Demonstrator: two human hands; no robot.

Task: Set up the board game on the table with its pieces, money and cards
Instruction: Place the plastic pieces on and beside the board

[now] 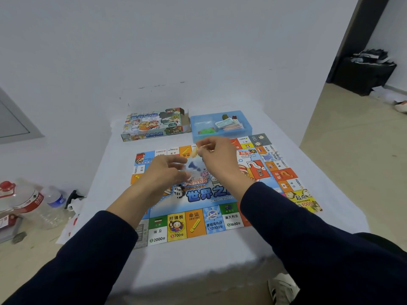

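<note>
Table: one low surface covered in a white cloth point(220, 256), set against a white wall.
Game board: one colourful printed paper board point(198, 225), lying flat on the cloth near the table's middle, partly covered by both forearms.
Game box: one printed cardboard box point(154, 125) with cartoon artwork, at the far edge of the table, left of the tray; its right end flap stands open.
Tray: one light-blue plastic tray point(199, 124), just beyond the board's far edge, touching or nearly touching it.
Paper money: one loose stack of printed notes point(229, 124) in the tray's right part; exact count cannot be told.
Small pieces in tray: green pieces point(207, 130) at the near wall, one dark green point(224, 117) and one dark red piece point(234, 117) at the far wall; further count not legible.
Left hand: one hand point(165, 172), fingers curled round a clear plastic bag point(189, 170) held above the board's centre; something blue shows through the bag.
Right hand: one hand point(218, 159), thumb and fingertips pinching a small yellow-orange piece point(195, 151) just above the bag; what the piece is cannot be told.
Sleeves: two, dark navy.
Floor, left of table: two clear plastic bottles, one large with a red cap point(19, 199), one small with a blue label point(55, 198).
Floor, far right: one black bin point(363, 73) filled with crumpled paper.
Shoe: one white shoe point(283, 288) at the table's near edge.
</note>
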